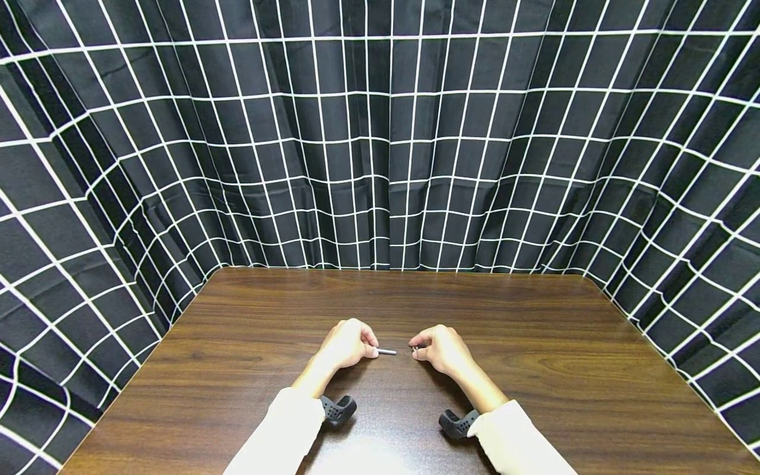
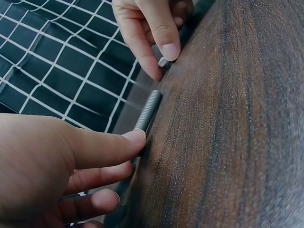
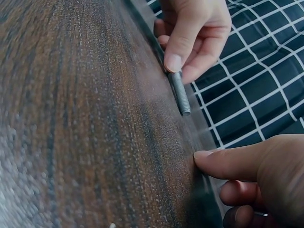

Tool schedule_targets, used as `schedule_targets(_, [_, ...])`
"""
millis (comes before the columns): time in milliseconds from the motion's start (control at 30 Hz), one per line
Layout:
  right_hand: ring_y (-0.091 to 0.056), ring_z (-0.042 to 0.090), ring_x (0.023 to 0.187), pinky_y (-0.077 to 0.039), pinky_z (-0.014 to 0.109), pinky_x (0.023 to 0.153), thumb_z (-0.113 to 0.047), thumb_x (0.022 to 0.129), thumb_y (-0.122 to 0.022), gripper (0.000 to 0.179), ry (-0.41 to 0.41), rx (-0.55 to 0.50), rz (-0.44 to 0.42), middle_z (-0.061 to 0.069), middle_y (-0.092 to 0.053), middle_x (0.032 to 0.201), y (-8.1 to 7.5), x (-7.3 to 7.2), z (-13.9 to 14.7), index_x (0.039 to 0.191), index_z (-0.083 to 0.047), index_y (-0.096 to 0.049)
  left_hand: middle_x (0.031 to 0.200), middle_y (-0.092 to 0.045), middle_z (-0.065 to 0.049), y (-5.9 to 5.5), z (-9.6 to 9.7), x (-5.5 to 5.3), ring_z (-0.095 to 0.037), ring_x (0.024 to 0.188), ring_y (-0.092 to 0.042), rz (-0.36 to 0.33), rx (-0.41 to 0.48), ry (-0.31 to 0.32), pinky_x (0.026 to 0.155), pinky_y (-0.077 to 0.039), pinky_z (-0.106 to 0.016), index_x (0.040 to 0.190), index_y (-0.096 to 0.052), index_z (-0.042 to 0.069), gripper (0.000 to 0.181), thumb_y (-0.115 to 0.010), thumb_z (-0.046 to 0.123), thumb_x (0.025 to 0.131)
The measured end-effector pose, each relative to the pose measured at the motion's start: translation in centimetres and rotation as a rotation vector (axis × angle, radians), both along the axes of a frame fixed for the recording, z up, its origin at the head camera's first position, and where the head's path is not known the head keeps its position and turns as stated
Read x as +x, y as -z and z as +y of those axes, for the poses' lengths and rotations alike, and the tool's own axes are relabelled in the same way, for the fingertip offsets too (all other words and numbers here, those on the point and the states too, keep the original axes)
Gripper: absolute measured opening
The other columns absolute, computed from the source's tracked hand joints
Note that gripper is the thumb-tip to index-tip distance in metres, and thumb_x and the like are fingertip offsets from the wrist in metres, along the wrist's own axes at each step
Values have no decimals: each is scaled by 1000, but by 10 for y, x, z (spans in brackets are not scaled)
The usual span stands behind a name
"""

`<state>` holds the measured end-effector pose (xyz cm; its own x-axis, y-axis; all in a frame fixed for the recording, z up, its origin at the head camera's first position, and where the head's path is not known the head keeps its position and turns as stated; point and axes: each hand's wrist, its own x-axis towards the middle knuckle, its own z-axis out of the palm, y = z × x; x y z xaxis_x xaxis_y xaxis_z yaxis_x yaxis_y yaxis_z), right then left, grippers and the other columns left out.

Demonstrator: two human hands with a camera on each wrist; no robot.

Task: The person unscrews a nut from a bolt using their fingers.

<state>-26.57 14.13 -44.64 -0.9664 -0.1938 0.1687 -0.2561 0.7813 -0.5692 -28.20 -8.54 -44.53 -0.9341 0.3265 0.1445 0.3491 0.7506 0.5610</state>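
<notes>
My left hand (image 1: 346, 343) pinches a grey threaded bolt (image 2: 149, 109) between thumb and fingers, just above the table. The bolt's free end points toward my right hand (image 1: 446, 349); its other end is hidden in the left fingers. A small metal nut (image 2: 163, 62) sits between the thumb and index finger of the right hand. In the right wrist view the right thumb hides that nut, while the bolt (image 3: 180, 95) shows clearly. A short gap separates bolt and nut.
Both hands work over a brown wood-grain table (image 1: 534, 330). A black curtain with a white grid (image 1: 410, 158) hangs behind it and along both sides. Each wrist bears a dark mount, one on the left (image 1: 338, 410) and one on the right (image 1: 458, 423).
</notes>
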Motion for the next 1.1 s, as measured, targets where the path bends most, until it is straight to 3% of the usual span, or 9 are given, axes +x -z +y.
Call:
schedule_targets(333, [-51,10,60,-42,33,56,-10,71,-83,18,-2,-17,-3,-6,-60,62,-1,1,1,87,-15,-78,64,-61,17,-1,2,-1,-3,61,-53,-14,-4,6,61,-42,-29,74,-72,24,12,-83,21,72])
schedule_targets(567, [-45,9,55,-38,30,53,-9,68,-85,27,-56,-10,16,-7,-51,57,-2,0,1,93,-12,-76,63,-60,16,0,-1,-2,-3,58,-53,-6,9,21,59,-42,-28,78,-74,21,14,-84,19,70])
schedule_targets(767, [-46,9,54,-38,29,52,-9,69,-83,30,-117,-79,-15,-6,-52,58,-3,-6,5,97,-5,-73,62,-58,15,0,-4,-2,-3,58,-52,4,12,20,58,-41,-28,80,-74,20,16,-84,19,68])
schedule_targets(1100, [-47,7,47,-39,28,47,-10,74,-80,33,-123,-133,-68,-6,-48,55,-5,-11,12,104,-1,-70,63,-58,15,0,-3,-3,-4,59,-52,6,7,4,58,-41,-28,83,-74,20,17,-84,21,69])
